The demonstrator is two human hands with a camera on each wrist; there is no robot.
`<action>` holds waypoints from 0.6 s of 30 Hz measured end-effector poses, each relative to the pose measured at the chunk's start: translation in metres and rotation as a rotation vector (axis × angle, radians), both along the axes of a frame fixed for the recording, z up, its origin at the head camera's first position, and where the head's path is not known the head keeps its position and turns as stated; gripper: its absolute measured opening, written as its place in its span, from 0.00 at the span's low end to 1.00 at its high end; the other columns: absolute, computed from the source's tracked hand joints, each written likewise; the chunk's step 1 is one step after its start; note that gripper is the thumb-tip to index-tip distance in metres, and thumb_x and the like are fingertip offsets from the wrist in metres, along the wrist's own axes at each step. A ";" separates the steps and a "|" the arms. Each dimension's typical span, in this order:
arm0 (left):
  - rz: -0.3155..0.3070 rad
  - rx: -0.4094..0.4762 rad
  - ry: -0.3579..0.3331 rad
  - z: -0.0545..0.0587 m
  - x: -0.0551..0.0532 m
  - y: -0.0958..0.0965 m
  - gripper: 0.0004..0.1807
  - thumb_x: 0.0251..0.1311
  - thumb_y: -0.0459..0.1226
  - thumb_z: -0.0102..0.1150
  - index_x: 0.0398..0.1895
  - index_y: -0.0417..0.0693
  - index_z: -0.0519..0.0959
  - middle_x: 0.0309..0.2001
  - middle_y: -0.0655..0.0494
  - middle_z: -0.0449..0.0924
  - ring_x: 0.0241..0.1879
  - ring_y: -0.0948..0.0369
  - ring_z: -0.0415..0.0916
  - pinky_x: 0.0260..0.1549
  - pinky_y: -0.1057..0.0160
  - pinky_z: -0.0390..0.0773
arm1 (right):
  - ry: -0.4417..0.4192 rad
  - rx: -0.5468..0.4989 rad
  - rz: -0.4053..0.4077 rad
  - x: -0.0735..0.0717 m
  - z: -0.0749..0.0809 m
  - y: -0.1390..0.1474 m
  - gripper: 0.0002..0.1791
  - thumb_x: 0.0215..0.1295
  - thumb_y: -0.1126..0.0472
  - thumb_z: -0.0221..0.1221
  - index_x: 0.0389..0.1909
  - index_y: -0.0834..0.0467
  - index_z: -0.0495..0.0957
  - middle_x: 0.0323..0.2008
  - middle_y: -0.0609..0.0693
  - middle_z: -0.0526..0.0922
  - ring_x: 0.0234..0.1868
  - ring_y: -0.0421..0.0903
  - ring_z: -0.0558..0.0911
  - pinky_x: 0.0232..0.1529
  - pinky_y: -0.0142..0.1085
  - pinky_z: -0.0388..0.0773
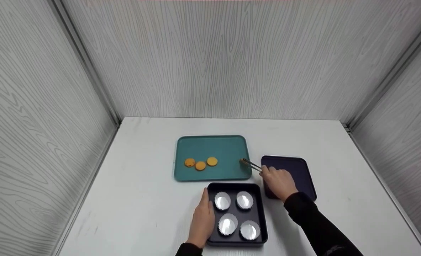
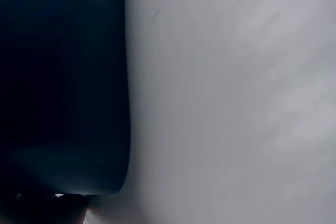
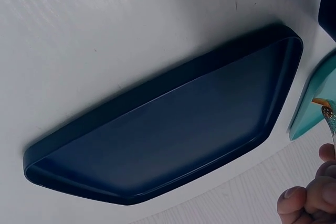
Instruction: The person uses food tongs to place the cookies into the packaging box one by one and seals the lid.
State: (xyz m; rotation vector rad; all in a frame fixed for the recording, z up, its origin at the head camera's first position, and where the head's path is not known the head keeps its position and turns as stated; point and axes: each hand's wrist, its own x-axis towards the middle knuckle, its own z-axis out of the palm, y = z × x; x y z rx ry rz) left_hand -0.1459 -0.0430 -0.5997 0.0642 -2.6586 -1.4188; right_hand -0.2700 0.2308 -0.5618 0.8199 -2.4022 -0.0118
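My right hand (image 1: 278, 181) grips small metal tongs (image 1: 255, 166), their tips over the right part of a teal tray (image 1: 210, 144). At the tips shows a small brown-orange cookie (image 3: 319, 101). Three round cookies lie on the tray: a speckled one (image 1: 189, 163), an orange one (image 1: 200, 166) and a yellow one (image 1: 212, 161). With straight fingers, my left hand (image 1: 202, 220) rests along the left wall of a dark blue square box (image 1: 234, 213). Several white fluted cups, one a back-left cup (image 1: 222, 201), stand in the box. The left wrist view shows mostly the box's outer wall (image 2: 63, 87).
A shallow dark blue lid or tray (image 1: 295, 169) lies right of the box, partly under my right forearm and hand. All this stands on a white table (image 1: 135, 199), with grey wood-patterned panels (image 1: 210, 64) at the back and both sides.
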 end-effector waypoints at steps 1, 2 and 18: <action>-0.001 -0.004 0.007 0.000 0.000 0.000 0.28 0.79 0.32 0.41 0.78 0.31 0.56 0.73 0.34 0.65 0.70 0.40 0.66 0.69 0.44 0.68 | -0.002 0.000 -0.001 0.000 0.000 0.001 0.14 0.66 0.60 0.68 0.33 0.64 0.73 0.16 0.55 0.71 0.12 0.55 0.73 0.11 0.49 0.70; -0.003 -0.005 0.006 0.000 0.000 0.000 0.28 0.79 0.32 0.41 0.78 0.31 0.56 0.74 0.35 0.64 0.70 0.41 0.66 0.69 0.44 0.68 | -0.003 -0.003 -0.002 -0.001 -0.001 0.001 0.14 0.66 0.61 0.68 0.32 0.64 0.73 0.16 0.55 0.71 0.12 0.56 0.73 0.11 0.49 0.71; 0.002 -0.010 0.009 -0.001 0.002 0.000 0.28 0.80 0.33 0.41 0.78 0.33 0.56 0.73 0.36 0.65 0.69 0.40 0.68 0.68 0.44 0.69 | 0.126 -0.100 0.140 0.008 0.011 0.013 0.17 0.60 0.60 0.68 0.44 0.68 0.80 0.20 0.56 0.79 0.14 0.51 0.70 0.15 0.43 0.66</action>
